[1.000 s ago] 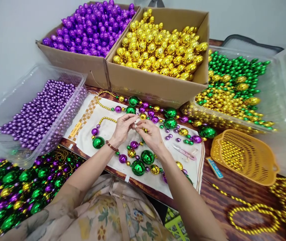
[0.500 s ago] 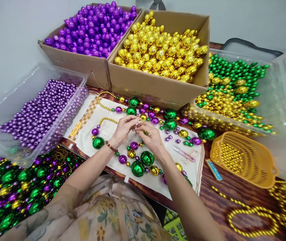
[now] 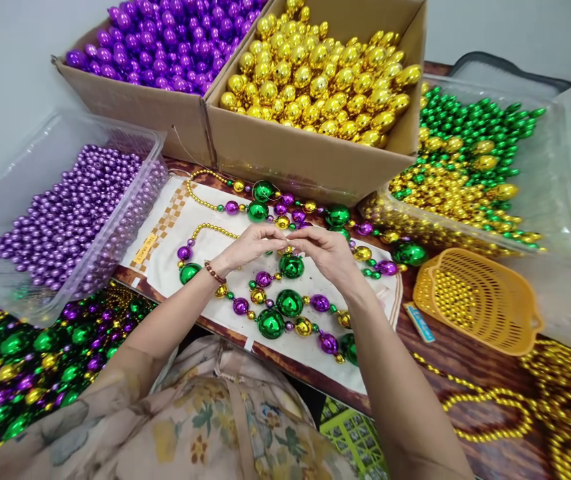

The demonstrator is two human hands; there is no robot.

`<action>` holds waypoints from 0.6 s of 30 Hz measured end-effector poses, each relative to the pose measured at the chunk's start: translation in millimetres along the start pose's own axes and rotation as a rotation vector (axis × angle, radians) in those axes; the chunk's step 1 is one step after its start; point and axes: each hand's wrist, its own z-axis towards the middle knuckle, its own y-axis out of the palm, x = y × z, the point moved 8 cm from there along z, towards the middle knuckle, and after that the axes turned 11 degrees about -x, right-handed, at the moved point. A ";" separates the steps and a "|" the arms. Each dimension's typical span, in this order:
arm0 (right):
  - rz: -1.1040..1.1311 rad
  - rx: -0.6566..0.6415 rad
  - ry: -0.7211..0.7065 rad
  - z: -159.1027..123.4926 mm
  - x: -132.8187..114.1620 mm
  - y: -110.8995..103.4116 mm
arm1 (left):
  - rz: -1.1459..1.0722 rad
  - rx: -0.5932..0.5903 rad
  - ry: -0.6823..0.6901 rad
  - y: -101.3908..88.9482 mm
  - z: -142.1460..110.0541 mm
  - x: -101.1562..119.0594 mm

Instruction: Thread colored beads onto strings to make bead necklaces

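Note:
Over the white cloth (image 3: 165, 257), my left hand (image 3: 257, 248) and my right hand (image 3: 326, 255) meet fingertip to fingertip. Both are closed in a pinch on a bead necklace (image 3: 290, 303) of green, purple and gold balls; the exact bit of string between the fingers is too small to make out. A large green bead (image 3: 291, 266) shows just below the fingertips. The rest of this strand lies curved on the cloth, its small gold beads (image 3: 210, 227) to the left. Behind my hands lies a second bead strand (image 3: 257, 211).
Cardboard boxes of purple balls (image 3: 165, 47) and gold balls (image 3: 310, 80) stand at the back. Clear plastic bins (image 3: 158, 157) flank the cloth. At right are an orange basket (image 3: 505, 310), a small blue packet (image 3: 419, 323) and gold bead strings (image 3: 490, 437). Finished-looking strands (image 3: 25, 373) heap at lower left.
My hands have spread slightly apart at the wrists, with fingertips still together, and the right has shifted rightward. A green bead now shows below them. The pink-handled scissors have become hidden behind my right arm.

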 end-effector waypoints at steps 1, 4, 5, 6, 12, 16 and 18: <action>-0.073 0.011 -0.017 -0.7 -2.1 0.1 | 0.009 -0.007 -0.006 -0.8 0.8 -1.1; -0.306 0.025 -0.048 -2.1 -9.1 1.6 | 0.014 -0.029 -0.023 -3.8 3.2 -4.0; -0.355 0.029 -0.039 -2.0 -9.5 1.5 | 0.008 -0.034 -0.024 -5.1 4.0 -4.1; -0.375 0.030 -0.015 -1.6 -8.0 1.2 | 0.001 -0.037 -0.025 -6.7 4.7 -3.8; -0.046 0.031 0.124 1.4 14.5 0.3 | 0.019 -0.006 -0.010 -17.5 5.4 1.6; 0.340 0.047 0.180 -0.6 24.9 6.5 | 0.073 0.034 0.020 -20.3 3.9 1.3; 0.522 0.082 0.214 -2.5 29.3 10.8 | 0.088 0.058 0.035 -19.3 3.8 -0.1</action>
